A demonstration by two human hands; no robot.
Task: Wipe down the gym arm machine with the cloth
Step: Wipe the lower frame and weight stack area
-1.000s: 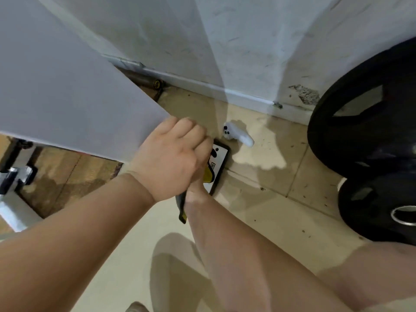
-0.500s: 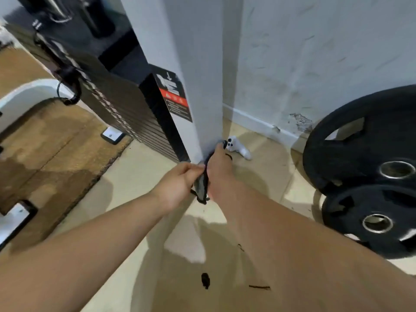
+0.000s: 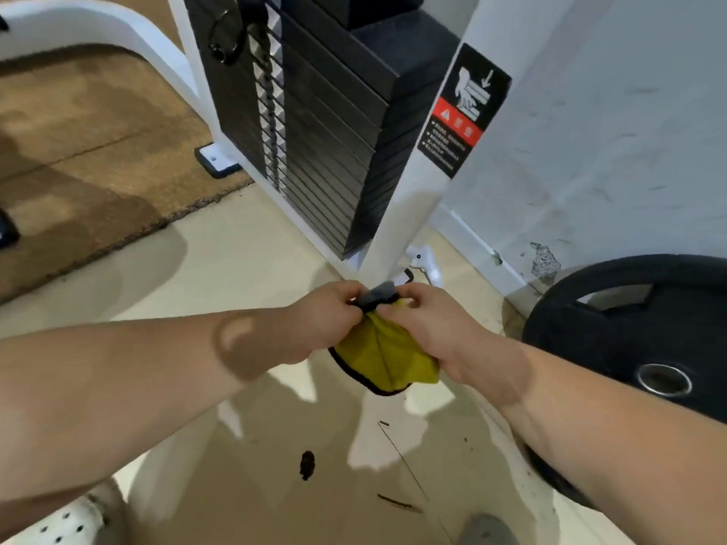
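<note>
Floor [image 3: 244, 269], nearest: tile with a dark speck [image 3: 307, 464] and loose debris, so a dropped cloth would likely pick up grit. Cloth [image 3: 383, 356]: yellow, dark-edged, hanging bunched, clear of the machine. Left hand [image 3: 326, 320] and right hand [image 3: 429, 328]: both pinch its grey top edge, fingers curled on it. Weight plate [image 3: 629, 328], right: an elbow could knock it. Gym arm machine [image 3: 413, 198]: white post just beyond the hands. Weight stack [image 3: 334, 131] behind: a loose corner might snag between its plates.
</note>
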